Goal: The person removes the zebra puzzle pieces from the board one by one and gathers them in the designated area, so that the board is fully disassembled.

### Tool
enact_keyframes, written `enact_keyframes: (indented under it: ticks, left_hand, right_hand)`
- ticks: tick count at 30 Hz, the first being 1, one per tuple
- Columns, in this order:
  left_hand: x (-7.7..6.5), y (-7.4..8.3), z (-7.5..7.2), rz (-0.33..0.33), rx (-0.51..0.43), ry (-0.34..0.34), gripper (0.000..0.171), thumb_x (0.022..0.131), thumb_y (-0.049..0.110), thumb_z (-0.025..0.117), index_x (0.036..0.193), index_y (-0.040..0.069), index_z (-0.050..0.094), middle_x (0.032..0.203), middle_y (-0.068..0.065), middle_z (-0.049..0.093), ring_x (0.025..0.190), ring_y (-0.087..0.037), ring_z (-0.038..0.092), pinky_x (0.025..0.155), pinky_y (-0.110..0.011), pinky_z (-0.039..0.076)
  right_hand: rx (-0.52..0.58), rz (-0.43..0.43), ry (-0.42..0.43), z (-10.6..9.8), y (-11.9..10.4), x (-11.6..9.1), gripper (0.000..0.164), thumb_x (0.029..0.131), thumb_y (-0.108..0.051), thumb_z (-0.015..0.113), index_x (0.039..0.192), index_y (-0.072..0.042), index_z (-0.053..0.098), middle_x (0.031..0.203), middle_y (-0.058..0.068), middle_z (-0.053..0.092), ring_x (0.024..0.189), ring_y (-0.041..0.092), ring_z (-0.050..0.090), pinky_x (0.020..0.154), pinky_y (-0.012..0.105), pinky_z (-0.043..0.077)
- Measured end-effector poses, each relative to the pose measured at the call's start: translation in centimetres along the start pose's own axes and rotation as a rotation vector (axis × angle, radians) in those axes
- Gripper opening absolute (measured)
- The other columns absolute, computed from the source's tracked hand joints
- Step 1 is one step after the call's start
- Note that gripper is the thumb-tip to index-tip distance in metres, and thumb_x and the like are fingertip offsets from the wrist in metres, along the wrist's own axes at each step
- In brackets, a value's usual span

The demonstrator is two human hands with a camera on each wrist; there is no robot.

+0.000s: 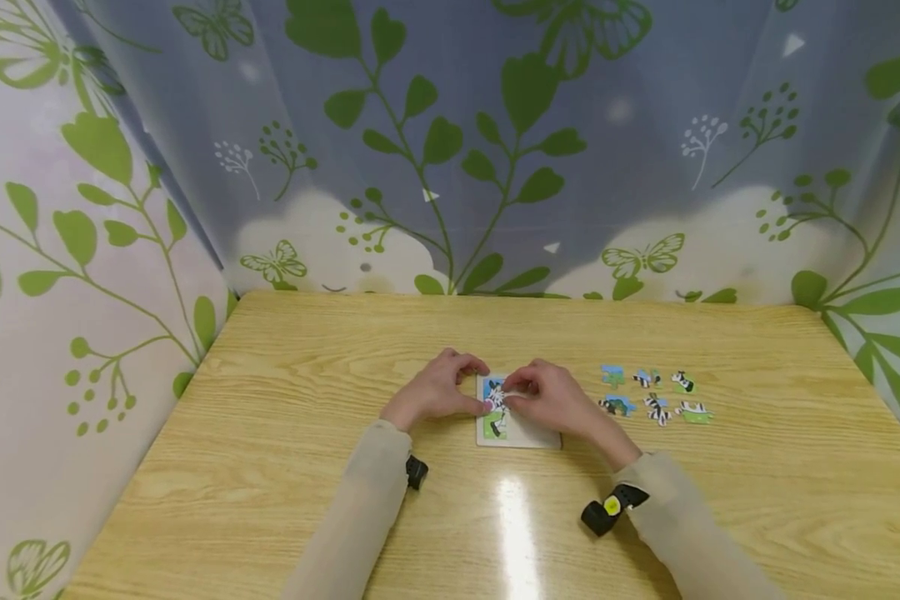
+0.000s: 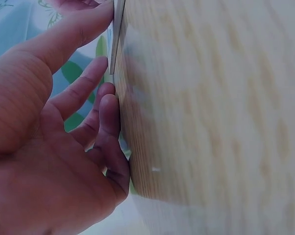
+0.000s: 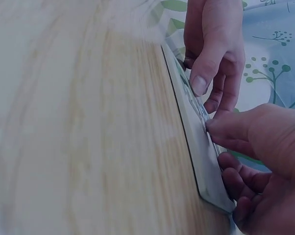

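A small puzzle board (image 1: 528,435) lies on the table, with a zebra picture (image 1: 495,427) in joined pieces along its left part. My left hand (image 1: 437,390) spans the board's left side, thumb on the picture and forefinger by the top corner. In the left wrist view, the other fingers of the left hand (image 2: 64,127) are loosely bent beside the board's edge. From the right, my right hand (image 1: 555,402) pinches a puzzle piece at the picture's right edge, mostly hidden by the fingertips. The right wrist view shows the right thumb (image 3: 231,126) close over the board.
Several loose puzzle pieces (image 1: 656,410) lie in two rows to the right of the board, near my right wrist. The wooden table (image 1: 307,375) meets a leaf-patterned curtain (image 1: 450,167) at the back, with more of it at both sides.
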State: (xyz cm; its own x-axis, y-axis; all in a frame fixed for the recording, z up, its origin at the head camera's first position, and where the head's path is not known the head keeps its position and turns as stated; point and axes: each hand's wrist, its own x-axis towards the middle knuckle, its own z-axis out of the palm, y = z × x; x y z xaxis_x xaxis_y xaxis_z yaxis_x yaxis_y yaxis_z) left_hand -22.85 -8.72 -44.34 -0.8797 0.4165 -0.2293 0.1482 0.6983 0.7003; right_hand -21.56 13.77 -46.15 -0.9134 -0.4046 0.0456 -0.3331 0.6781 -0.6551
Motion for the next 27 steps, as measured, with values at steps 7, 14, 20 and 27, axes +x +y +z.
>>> enact_keyframes:
  ticks: [7,14,20,27]
  left_hand:
    - [-0.07,0.29,-0.11,-0.024,-0.019,0.0,0.052,0.084,0.032,0.085,0.131,0.023,0.064,0.13,-0.006,0.05,0.116,-0.025,0.048,0.104,-0.046,0.044]
    - [-0.11,0.31,-0.08,-0.037,-0.033,0.001,0.052,0.083,0.032,0.086,0.13,0.023,0.064,0.131,-0.006,0.051,0.117,-0.025,0.049,0.104,-0.046,0.044]
    - [-0.11,0.3,-0.13,-0.061,-0.058,0.002,0.051,0.083,0.031,0.086,0.128,0.026,0.065,0.133,-0.004,0.05,0.124,-0.025,0.049,0.108,-0.047,0.043]
    - [-0.05,0.26,-0.12,-0.063,-0.045,-0.003,0.05,0.083,0.032,0.086,0.128,0.026,0.064,0.131,-0.004,0.05,0.119,-0.024,0.049,0.105,-0.046,0.044]
  right_hand:
    - [0.018,0.056,0.012,0.27,-0.32,0.03,0.012,0.09,-0.019,0.076,0.099,-0.011,0.077,0.096,0.007,0.066,0.088,0.018,0.058,0.08,0.033,0.046]
    - [0.037,0.108,0.025,0.44,-0.77,0.07,0.011,0.09,-0.021,0.076,0.097,-0.012,0.075,0.095,0.006,0.064,0.086,0.017,0.056,0.078,0.032,0.042]
    - [0.082,0.16,0.04,0.53,-0.96,-0.01,0.01,0.09,-0.019,0.075,0.097,-0.013,0.074,0.095,0.005,0.066,0.084,0.018,0.056,0.075,0.031,0.041]
    - [0.114,0.122,0.06,0.51,-0.67,-0.12,0.01,0.09,-0.018,0.076,0.097,-0.012,0.076,0.094,0.005,0.069,0.082,0.016,0.058,0.075,0.03,0.045]
